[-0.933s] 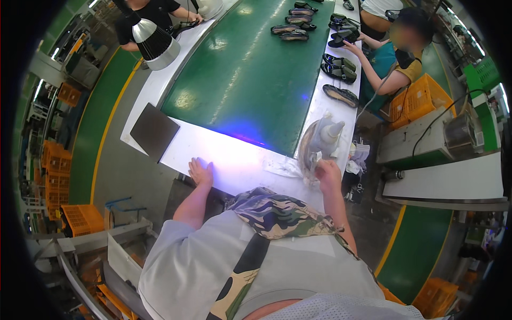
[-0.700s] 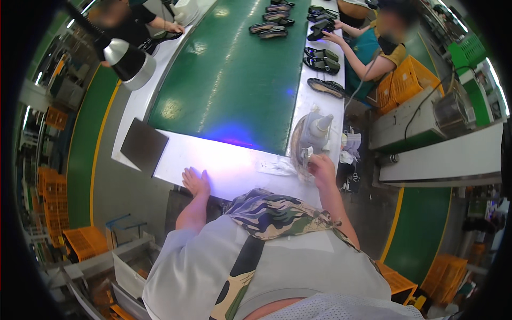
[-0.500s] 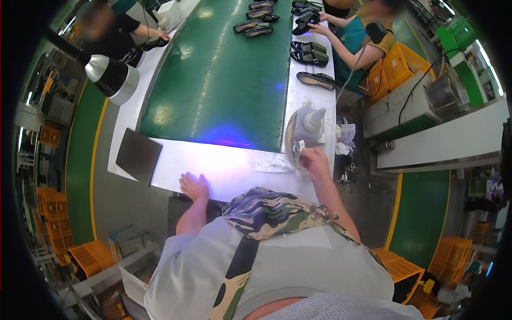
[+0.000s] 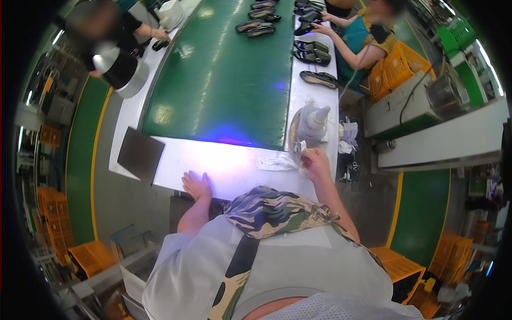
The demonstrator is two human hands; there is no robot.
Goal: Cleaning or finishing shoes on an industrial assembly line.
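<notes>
My left hand (image 4: 197,185) lies flat on the near edge of the white tabletop (image 4: 178,176), fingers spread, holding nothing. At the table's right side my right hand (image 4: 317,164) is closed, thumb and fingers pinching a small whitish scrap (image 4: 303,145) whose kind is unclear. Just beyond it a pale plastic bottle with a cone-shaped nozzle (image 4: 314,121) stands upright in a clear, shallow dish (image 4: 293,134). A crumpled white cloth (image 4: 277,161) rests on the table to the left of my right hand.
Ahead is a green conveyor belt (image 4: 213,96) carrying several dark shoes (image 4: 260,30). More shoes (image 4: 312,56) line the right ledge, where a co-worker (image 4: 368,45) handles one. Another co-worker (image 4: 120,32) is at far left, behind a black-and-silver lamp (image 4: 121,72). A dark square board (image 4: 140,153) overhangs the left corner.
The left co-worker has leaned nearer, one hand now at a dark shoe on the ledge. The view has shifted slightly. My hands keep nearly the same places.
</notes>
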